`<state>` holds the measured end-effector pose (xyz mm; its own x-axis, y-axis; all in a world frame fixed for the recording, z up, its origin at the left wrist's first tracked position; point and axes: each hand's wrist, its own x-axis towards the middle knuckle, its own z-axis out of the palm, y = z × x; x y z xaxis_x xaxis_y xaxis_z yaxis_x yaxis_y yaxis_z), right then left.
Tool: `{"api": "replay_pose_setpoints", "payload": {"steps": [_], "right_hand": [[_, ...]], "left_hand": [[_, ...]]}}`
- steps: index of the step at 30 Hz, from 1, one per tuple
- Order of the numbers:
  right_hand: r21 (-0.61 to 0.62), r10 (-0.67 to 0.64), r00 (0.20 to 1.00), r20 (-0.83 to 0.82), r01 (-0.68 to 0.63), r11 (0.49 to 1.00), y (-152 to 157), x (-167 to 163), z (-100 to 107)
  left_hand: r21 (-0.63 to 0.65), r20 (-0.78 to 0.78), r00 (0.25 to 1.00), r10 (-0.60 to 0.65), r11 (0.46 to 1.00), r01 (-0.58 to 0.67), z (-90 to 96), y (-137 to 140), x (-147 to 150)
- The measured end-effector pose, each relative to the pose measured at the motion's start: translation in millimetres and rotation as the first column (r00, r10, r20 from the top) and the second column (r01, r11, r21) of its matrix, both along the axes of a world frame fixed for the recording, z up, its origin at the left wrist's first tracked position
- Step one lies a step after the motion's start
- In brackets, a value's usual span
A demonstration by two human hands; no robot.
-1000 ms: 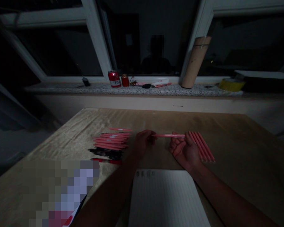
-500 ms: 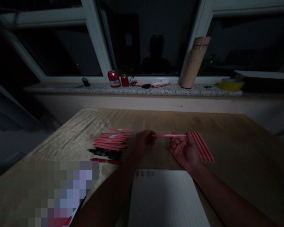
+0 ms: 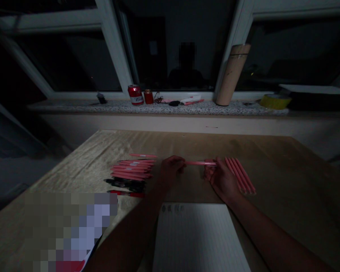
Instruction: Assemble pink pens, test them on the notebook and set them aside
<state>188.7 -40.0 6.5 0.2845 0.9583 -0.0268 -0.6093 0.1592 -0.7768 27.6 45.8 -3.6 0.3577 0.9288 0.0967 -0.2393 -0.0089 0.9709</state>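
Observation:
A pink pen (image 3: 197,163) is held level above the table between my two hands. My left hand (image 3: 171,168) pinches its left end. At the other end, my right hand (image 3: 223,179) has its thumb and fingers closed around the pen. Just right of that hand, several pink pens (image 3: 240,175) lie side by side in a slanted row. To the left of my left hand is a pile of pink pens (image 3: 132,170), with a single pink pen (image 3: 143,155) behind it. Black pens (image 3: 126,184) and a red pen (image 3: 127,193) lie in front of the pile.
A lined notebook (image 3: 200,238) lies between my forearms on the table (image 3: 277,211). On the windowsill stand a red can (image 3: 135,95), a small red jar (image 3: 149,96), a tall tan cylinder (image 3: 233,75) and a roll of yellow tape (image 3: 274,102). A blurred patch covers the lower left.
My right hand has turned from palm up, and its fingers have closed on the pen's right end. My left hand keeps its pinch in nearly the same spot.

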Motion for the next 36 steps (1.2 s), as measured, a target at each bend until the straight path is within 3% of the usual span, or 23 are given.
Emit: {"api": "replay_pose_setpoints", "payload": {"steps": [3,6,8,11,14,18,22,25,28,36], "right_hand": [[0.01,-0.132,0.921,0.367,0.138,0.99,0,4,-2],[0.02,-0.209,0.676,0.706,0.276,0.961,-1,11,-5],[0.072,-0.216,0.499,0.839,0.292,0.954,-1,15,-6],[0.162,-0.2,0.231,0.952,0.172,0.972,-2,17,-5],[0.14,-0.14,-0.035,0.99,0.006,0.99,-5,14,-1],[0.105,-0.112,-0.248,0.962,-0.042,0.994,-8,9,4],[0.094,-0.105,-0.37,0.923,-0.046,0.994,-8,8,5],[0.071,-0.081,-0.408,0.909,-0.041,0.997,-8,8,6],[0.061,-0.067,-0.407,0.911,-0.028,0.998,-9,7,7],[0.04,-0.056,-0.38,0.923,-0.049,0.998,-9,8,6]], "left_hand": [[0.046,-0.078,0.997,0.025,0.999,-0.021,3.2,-1,-3],[0.135,-0.21,0.977,0.049,0.991,-0.021,4.8,-2,-7],[0.198,-0.292,0.954,0.06,0.98,-0.001,4.5,-1,-9],[0.295,-0.404,0.911,0.08,0.954,0.047,3.3,-2,-12],[0.397,-0.542,0.835,0.097,0.905,0.153,3.1,-4,-15],[0.466,-0.659,0.74,0.135,0.846,0.26,5.3,-6,-16],[0.494,-0.74,0.651,0.165,0.792,0.36,9.6,-6,-18],[0.519,-0.767,0.611,0.198,0.751,0.408,13.4,-5,-19],[0.52,-0.777,0.599,0.191,0.731,0.442,16.7,-6,-19],[0.501,-0.772,0.617,0.152,0.742,0.445,13.7,-7,-18]]}}
